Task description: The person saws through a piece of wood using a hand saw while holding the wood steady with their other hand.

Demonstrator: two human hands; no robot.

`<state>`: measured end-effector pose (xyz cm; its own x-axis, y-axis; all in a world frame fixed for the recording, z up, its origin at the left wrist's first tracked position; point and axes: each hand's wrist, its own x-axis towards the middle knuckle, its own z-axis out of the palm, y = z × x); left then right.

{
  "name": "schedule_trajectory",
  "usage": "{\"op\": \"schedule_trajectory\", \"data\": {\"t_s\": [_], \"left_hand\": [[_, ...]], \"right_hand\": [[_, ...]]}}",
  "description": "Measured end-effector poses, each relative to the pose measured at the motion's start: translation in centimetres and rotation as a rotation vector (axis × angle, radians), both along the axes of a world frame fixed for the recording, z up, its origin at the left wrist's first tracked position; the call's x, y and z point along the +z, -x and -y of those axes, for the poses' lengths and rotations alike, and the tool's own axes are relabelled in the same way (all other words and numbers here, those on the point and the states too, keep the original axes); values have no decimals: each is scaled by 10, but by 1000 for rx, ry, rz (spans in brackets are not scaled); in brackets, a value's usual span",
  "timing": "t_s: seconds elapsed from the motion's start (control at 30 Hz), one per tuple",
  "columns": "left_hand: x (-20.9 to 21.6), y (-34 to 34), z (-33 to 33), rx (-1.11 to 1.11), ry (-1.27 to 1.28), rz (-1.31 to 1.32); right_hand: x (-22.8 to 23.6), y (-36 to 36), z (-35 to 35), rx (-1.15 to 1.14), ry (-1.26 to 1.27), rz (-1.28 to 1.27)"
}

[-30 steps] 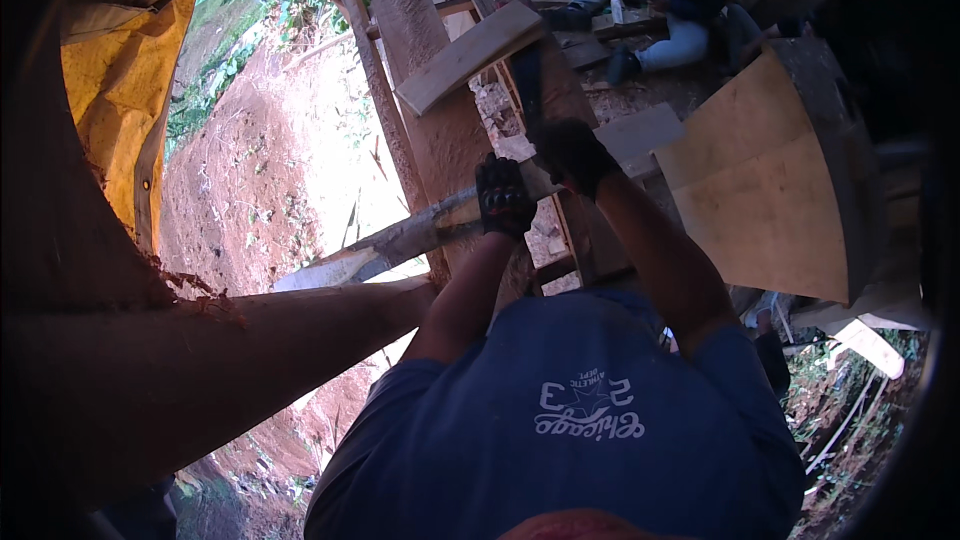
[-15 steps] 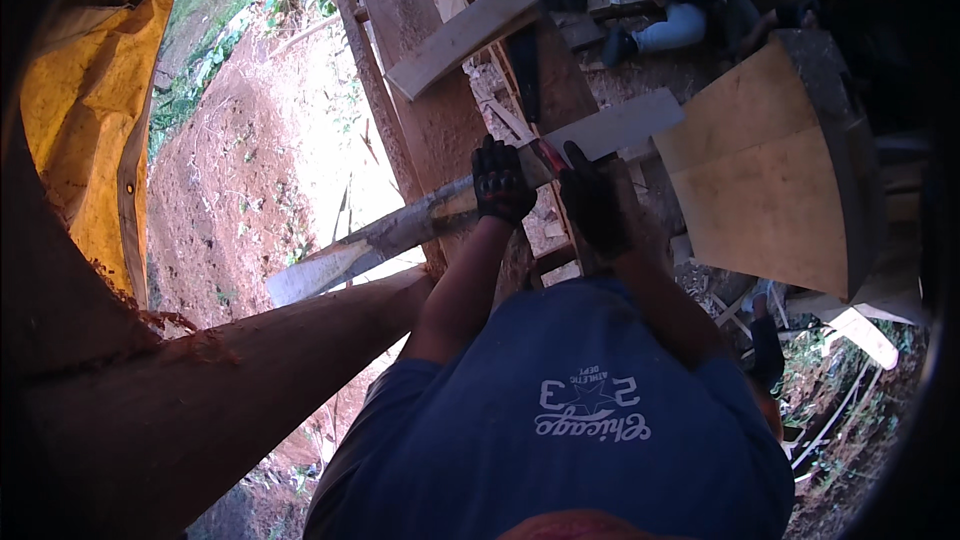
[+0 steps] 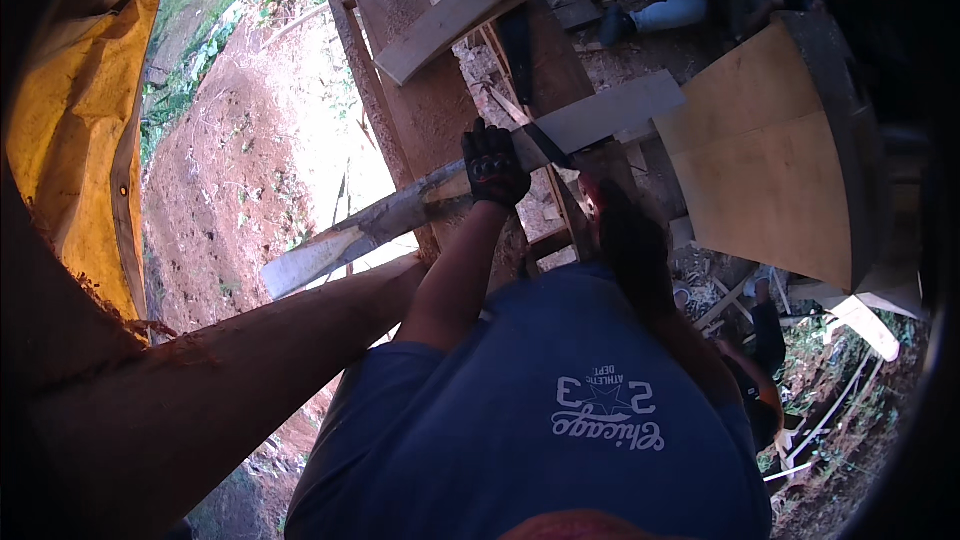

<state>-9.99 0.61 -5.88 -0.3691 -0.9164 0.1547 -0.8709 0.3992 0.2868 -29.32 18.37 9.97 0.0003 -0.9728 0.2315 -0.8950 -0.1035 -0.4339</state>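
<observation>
A long pale board (image 3: 620, 112) lies slanted across a timber frame, its left end (image 3: 310, 262) rough and bark-streaked. My left hand (image 3: 494, 168), in a black glove, rests flat on the board with fingers stretched out. Just right of it, the dark blade of what looks like a handsaw (image 3: 548, 144) crosses the board. My right hand (image 3: 622, 220), gloved and in shadow, is closed round the handsaw's red handle, on the near side of the board. Its fingers are partly hidden in the dark.
A short plank (image 3: 455, 22) lies across the sawdust-covered beams (image 3: 405, 50) ahead. A broad plywood panel (image 3: 765, 160) stands at right. A thick log (image 3: 300, 350) runs along the left, near an orange tarp (image 3: 75, 150). Another person (image 3: 670, 5) sits at the top right.
My right hand has pulled the handsaw back toward my body, baring more dark blade across the board. My left hand stays on the board. The whole view has shifted slightly.
</observation>
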Motion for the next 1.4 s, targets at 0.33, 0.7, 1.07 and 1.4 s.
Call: {"op": "schedule_trajectory", "data": {"t_s": [0.33,0.7,1.07,1.4], "left_hand": [[23,5,14,-28,-57,89],[13,-3,14,-69,-145,-151],[7,-2,28,15,12,-255],[9,-2,21,-31,-109,-175]], "right_hand": [[5,5,-62,-57,-219,-188],[21,2,-28,-80,-197,90],[19,-3,34,-5,-118,341],[-60,-11,111,-25,-116,561]]}}
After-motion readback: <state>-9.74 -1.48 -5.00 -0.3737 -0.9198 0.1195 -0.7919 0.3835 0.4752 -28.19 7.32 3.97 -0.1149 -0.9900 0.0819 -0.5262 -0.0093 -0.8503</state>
